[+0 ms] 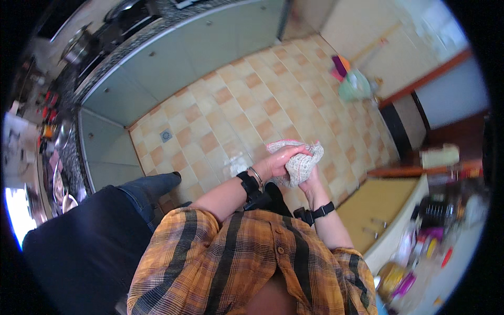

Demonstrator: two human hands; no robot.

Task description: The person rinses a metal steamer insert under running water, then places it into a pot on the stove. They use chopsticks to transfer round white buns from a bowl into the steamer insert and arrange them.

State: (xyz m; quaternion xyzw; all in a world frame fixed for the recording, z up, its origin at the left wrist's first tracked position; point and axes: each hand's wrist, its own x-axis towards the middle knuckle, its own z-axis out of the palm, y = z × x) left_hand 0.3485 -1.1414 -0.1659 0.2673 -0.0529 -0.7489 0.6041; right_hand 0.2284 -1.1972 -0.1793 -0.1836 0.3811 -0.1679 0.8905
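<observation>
A white loose-weave cloth (302, 167) with a pink edge is bunched up in front of my body, above the tiled floor. My left hand (282, 158) grips it from the left, thumb and fingers pressed on the fabric. From the lower right, my right hand (311, 183) holds the same cloth, and most of its fingers are hidden behind the folds. A bracelet and a black strap circle my left wrist. Another black strap is around my right wrist.
Another person in dark clothing (90, 236) stands close on my left. A granite counter (153, 29) carries a metal pot (80, 47) above pale cabinets (157, 71). A broom (370, 45) and a green plastic bag (355, 86) are by the far wall. On my right stands a cluttered cabinet (378, 204).
</observation>
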